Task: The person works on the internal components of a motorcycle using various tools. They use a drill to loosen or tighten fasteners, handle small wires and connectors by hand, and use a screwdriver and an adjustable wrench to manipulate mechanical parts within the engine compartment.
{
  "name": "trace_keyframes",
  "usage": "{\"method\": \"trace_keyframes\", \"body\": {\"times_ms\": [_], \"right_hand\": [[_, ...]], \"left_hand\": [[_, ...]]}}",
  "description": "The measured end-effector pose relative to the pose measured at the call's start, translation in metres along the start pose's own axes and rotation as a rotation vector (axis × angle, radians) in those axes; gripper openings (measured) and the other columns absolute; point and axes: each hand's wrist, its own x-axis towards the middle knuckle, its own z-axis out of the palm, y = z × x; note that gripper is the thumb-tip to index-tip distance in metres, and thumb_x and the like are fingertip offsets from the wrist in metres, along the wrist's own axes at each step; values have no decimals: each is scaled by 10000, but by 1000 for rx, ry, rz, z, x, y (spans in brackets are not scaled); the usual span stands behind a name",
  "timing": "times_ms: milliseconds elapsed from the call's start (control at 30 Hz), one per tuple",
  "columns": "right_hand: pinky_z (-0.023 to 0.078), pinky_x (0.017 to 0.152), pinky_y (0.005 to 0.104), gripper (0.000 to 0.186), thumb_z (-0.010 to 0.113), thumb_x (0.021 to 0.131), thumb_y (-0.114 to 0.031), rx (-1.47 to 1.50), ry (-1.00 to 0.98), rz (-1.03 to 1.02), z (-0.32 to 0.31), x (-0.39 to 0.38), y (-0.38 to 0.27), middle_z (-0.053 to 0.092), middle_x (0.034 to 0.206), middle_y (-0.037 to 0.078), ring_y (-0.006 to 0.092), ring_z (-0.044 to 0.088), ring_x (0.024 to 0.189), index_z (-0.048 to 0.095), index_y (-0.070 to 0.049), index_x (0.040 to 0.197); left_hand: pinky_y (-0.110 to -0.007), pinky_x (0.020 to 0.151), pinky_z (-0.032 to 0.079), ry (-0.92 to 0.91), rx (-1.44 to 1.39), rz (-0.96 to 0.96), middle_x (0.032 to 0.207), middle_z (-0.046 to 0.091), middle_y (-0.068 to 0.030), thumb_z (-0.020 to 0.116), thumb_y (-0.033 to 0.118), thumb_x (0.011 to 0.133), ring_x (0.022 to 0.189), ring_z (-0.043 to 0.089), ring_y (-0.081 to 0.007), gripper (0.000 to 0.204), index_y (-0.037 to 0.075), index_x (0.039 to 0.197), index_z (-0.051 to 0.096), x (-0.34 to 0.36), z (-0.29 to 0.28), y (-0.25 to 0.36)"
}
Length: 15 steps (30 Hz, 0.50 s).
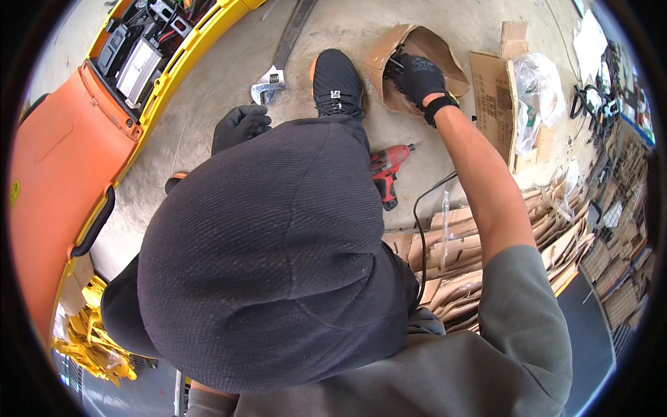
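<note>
The right hand (421,76), in a black glove, reaches into a brown cardboard box (377,64) that sits on the concrete floor (431,158). The box's mouth faces the wearer, and dark small pieces (394,68) lie inside, close to its left wall. The fingertips of the right grip are lost among the pieces and the box's shadow, so I cannot tell how wide it is or whether it has hold of any. The left hand (240,128), also gloved in black, hangs above the floor beside the knee. Its grip is curled well in; whether it encloses anything, I cannot tell.

Between the hands stands a black shoe (336,78), just left of the box. An adjustable wrench (268,85) lies on the floor near the left hand, and a red power driver (391,161) lies below the box, its bit pointing right. The floor's left edge meets an orange and yellow machine (69,139); its lower right edge meets stacked flattened cardboard (455,288). A clear plastic bag (542,87) rests right of the box.
</note>
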Motion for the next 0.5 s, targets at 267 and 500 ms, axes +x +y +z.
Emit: {"method": "trace_keyframes", "body": {"times_ms": [267,500], "right_hand": [[493,805,452,292,611,807,-316,71,-19,69,10,8,5,670,958,188,365,633,930,698,-87,967],[503,795,440,299,662,742,-283,262,-172,-42,-43,-11,-6,669,934,214,382,639,935,693,-47,923]], "left_hand": [[-244,605,501,-2,-35,-4,821,641,-95,621,155,904,684,602,-119,199,-29,977,600,6,1,-1],[-241,638,511,18,-61,0,836,643,-90,609,161,908,694,608,-125,197,-22,982,599,-1,-10,-3]]}}
